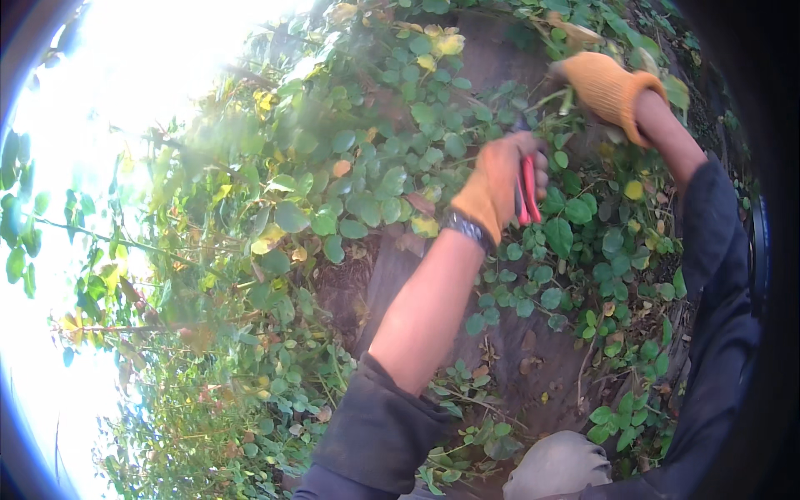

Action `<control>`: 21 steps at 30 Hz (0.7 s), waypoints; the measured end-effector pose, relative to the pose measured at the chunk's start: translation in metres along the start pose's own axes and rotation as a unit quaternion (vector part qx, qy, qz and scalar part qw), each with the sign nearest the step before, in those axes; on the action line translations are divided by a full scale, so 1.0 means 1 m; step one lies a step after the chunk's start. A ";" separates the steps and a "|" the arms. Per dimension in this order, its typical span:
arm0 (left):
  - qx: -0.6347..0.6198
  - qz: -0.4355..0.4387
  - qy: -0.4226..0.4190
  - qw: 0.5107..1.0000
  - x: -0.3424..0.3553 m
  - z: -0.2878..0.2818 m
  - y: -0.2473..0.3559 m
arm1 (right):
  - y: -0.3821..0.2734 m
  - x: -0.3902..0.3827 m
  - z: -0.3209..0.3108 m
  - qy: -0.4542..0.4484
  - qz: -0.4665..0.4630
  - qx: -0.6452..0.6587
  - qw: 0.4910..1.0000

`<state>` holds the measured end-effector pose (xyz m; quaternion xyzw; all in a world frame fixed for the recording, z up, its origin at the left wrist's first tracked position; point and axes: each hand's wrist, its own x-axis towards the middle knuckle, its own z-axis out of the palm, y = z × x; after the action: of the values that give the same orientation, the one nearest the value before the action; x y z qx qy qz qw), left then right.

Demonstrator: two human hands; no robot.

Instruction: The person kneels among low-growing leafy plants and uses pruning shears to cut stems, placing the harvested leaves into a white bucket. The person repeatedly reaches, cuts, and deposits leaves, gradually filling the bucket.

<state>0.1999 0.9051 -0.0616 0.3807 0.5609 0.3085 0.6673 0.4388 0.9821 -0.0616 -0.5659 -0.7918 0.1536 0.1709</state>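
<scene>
My left hand (500, 179), in an orange glove with dark fingertips and a dark band at the wrist, is closed around red-handled pruning shears (528, 190). Their blades point away from me into the leaves and are mostly hidden and blurred. Farther out and to the right, my right hand (604, 87) wears a matching orange knit glove. It is smeared by motion, and its fingers are hard to make out. Cut-looking green stems (567, 102) show just beside it, but whether it grips them is unclear. Leafy green shoots (575, 208) spread below both hands.
Dense bushes (358, 208) with green and some yellow leaves fill the left and middle. Brown soil (533, 367) with dry leaves shows between the rows. A thin branch (125, 242) sticks out at the left against glaring light. My knee (558, 467) is at the lower edge.
</scene>
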 end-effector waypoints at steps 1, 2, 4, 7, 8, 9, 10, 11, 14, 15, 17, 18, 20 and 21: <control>0.028 0.065 -0.067 0.995 -0.026 0.004 -0.014 | 0.012 -0.016 -0.001 0.040 -0.019 0.009 0.999; 0.034 0.118 -0.143 0.982 -0.052 0.005 -0.024 | 0.031 -0.041 -0.006 0.049 -0.003 -0.025 0.998; -0.027 0.068 -0.236 0.969 -0.103 0.010 -0.048 | 0.065 -0.095 -0.017 0.114 -0.049 0.045 0.991; -0.067 -0.028 -0.262 0.962 -0.179 0.010 -0.083 | 0.105 -0.178 -0.026 0.164 0.027 0.138 0.976; -0.079 -0.052 -0.262 0.960 -0.200 0.009 -0.093 | 0.113 -0.199 -0.032 0.202 0.044 0.131 0.970; -0.082 -0.054 -0.258 0.961 -0.220 0.006 -0.102 | 0.117 -0.218 -0.037 0.256 0.007 0.120 0.959; -0.100 -0.090 -0.231 0.964 -0.237 0.007 -0.113 | 0.118 -0.237 -0.049 0.278 0.035 0.101 0.955; -0.153 -0.090 -0.165 0.970 -0.254 0.004 -0.122 | 0.116 -0.242 -0.056 0.303 0.082 0.080 0.946; -0.252 -0.064 -0.051 0.964 -0.302 -0.012 -0.148 | 0.093 -0.241 -0.085 0.371 -0.003 -0.058 0.927; -0.277 -0.054 -0.022 0.959 -0.316 -0.018 -0.156 | 0.082 -0.232 -0.095 0.379 -0.021 -0.048 0.924; -0.291 -0.049 -0.013 0.955 -0.340 -0.028 -0.172 | 0.053 -0.217 -0.118 0.351 -0.030 -0.099 0.931; -0.295 -0.061 0.003 0.954 -0.353 -0.031 -0.179 | 0.035 -0.209 -0.128 0.358 -0.074 -0.121 0.923; -0.312 -0.035 0.001 0.949 -0.375 -0.034 -0.193 | -0.006 -0.206 -0.155 0.335 -0.127 -0.132 0.924; -0.320 -0.032 0.001 0.947 -0.384 -0.035 -0.200 | -0.029 -0.208 -0.170 0.349 -0.108 -0.122 0.923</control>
<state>0.0936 0.4846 -0.0380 0.1283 0.4450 0.4504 0.7633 0.5522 0.7843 0.0827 -0.5113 -0.7507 -0.1707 0.3820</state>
